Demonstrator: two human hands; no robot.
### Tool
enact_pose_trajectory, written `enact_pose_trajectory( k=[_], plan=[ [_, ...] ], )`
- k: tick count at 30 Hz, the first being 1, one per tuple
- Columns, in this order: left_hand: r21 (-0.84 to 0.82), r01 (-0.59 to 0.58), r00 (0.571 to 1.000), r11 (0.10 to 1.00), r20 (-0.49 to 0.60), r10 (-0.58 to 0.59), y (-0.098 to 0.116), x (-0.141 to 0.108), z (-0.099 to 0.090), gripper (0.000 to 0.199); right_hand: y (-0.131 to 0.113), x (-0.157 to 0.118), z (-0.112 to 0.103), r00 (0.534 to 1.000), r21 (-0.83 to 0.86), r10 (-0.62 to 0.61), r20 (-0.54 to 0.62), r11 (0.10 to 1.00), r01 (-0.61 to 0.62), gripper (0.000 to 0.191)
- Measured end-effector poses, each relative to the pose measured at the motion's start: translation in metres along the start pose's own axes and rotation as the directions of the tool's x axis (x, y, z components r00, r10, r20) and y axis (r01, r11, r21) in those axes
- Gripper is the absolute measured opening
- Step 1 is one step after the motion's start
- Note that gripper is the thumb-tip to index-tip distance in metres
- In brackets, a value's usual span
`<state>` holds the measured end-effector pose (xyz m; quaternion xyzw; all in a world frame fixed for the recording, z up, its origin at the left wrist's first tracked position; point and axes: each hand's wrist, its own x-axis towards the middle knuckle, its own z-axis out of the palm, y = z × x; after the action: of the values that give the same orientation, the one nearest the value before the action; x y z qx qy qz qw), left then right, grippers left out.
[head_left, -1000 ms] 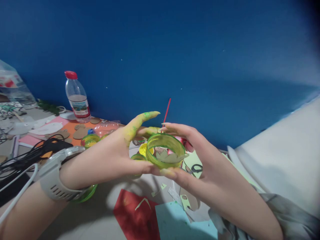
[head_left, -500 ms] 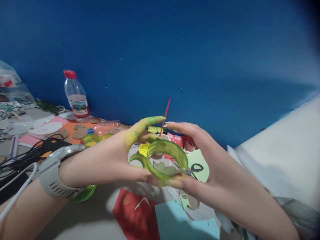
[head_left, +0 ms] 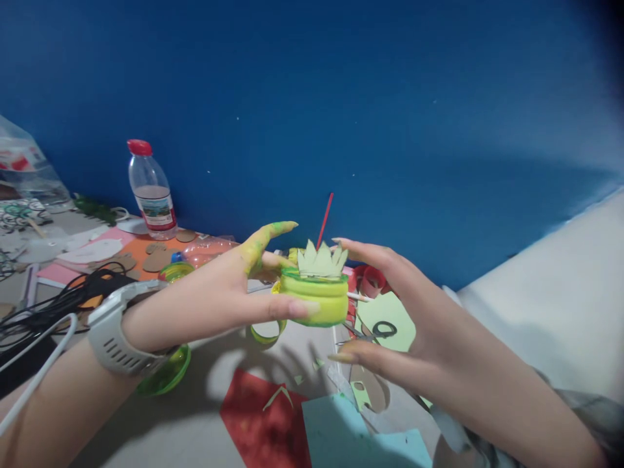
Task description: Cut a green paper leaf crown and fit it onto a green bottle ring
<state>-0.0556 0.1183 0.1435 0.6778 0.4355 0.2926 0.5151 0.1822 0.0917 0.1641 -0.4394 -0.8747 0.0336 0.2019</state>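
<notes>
A yellow-green plastic ring (head_left: 319,302) is held upright in my left hand (head_left: 219,289), whose thumb lies across its front; the fingers behind it are partly hidden. Pale green paper cut into pointed leaves (head_left: 322,260) stands up from the ring's top edge. Yellow and green paint marks the left index finger. My right hand (head_left: 409,299) is beside the ring on the right, thumb and fingers spread apart, with nothing between them. A thin red stick (head_left: 325,220) rises behind the leaves.
Black-handled scissors (head_left: 383,329) lie on green paper at the right. Red paper (head_left: 266,416) and light blue paper (head_left: 336,429) are in front. A red-capped bottle (head_left: 153,198), black cables (head_left: 63,305) and a green cup (head_left: 168,374) are at the left. The blue wall (head_left: 312,117) rises behind.
The ring has tilted, so its outer side now faces me and the leaves point up. My right hand has let go and opened away from it.
</notes>
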Motion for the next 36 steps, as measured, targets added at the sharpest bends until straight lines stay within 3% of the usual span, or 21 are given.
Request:
enact_pose_trajectory(
  k=[4,10,14,18,24,30,36],
  plan=[
    [-0.053,-0.031,0.999,0.998,0.01,0.032,-0.001,0.0,0.001,0.077,0.003,0.003,0.003,1.0,-0.081,-0.002,0.023,0.997,0.004,0.053],
    [-0.04,0.033,0.999,0.999,0.019,-0.032,0.011,-0.003,0.0,0.082,0.002,0.006,0.005,1.0,-0.127,-0.012,0.027,0.992,0.015,0.031],
    [-0.054,-0.021,1.0,0.998,0.015,0.022,0.005,0.0,-0.002,0.073,0.001,0.005,0.005,1.0,-0.106,0.0,-0.005,0.994,-0.001,0.031],
    [-0.011,-0.025,0.997,1.0,-0.073,0.024,-0.004,0.001,-0.002,0.066,0.001,0.006,0.007,0.998,-0.118,0.009,-0.057,0.993,-0.016,0.03],
    [-0.067,-0.021,0.997,0.998,-0.072,0.016,-0.001,0.001,0.004,0.072,-0.005,0.014,0.02,0.972,-0.28,0.024,-0.236,0.956,-0.092,0.019],
    [0.064,-0.089,0.969,0.994,-0.223,0.101,-0.011,0.006,0.013,0.084,-0.015,0.017,0.034,0.963,-0.358,-0.069,-0.26,0.933,-0.03,0.016],
    [0.043,-0.102,0.97,0.994,-0.219,0.109,-0.012,0.006,0.012,0.083,-0.019,0.017,0.033,0.957,-0.308,-0.077,-0.28,0.951,-0.014,0.021]
  ],
)
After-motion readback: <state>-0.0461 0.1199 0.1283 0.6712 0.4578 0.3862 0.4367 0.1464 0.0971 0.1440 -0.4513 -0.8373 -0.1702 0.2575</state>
